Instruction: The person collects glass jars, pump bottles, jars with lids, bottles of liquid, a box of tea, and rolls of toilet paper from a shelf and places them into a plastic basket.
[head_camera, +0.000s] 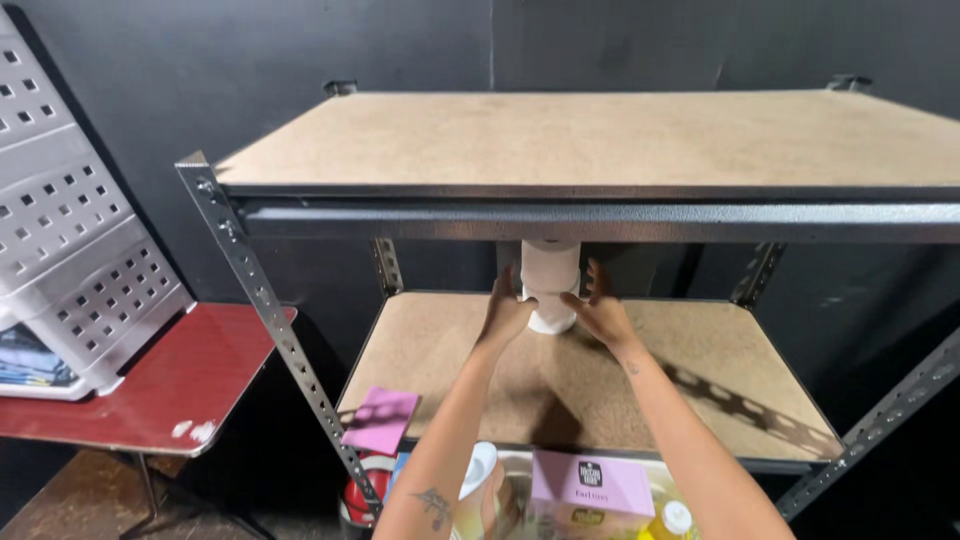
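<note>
One white roll (550, 285) stands upright at the back of the middle shelf (700, 380), its top hidden behind the beam of the top shelf (600, 140). Two hands hold it: the left hand (505, 315) presses its left side, the right hand (600, 312) its right side, the fingers (597, 275) wrapped close around the roll. Both forearms reach in from below; one tattoo shows on the left forearm.

Two shelves are in view. One pink note (381, 420) lies at the middle shelf's front left corner. Below, partly cut off by the frame edge: one pink box (590, 487), one white cup (478, 468), one yellow bottle (672, 522); a red item beside them is hard to make out. To the left, one red surface (170, 385) carries one perforated white basket (75, 250), cut off.
</note>
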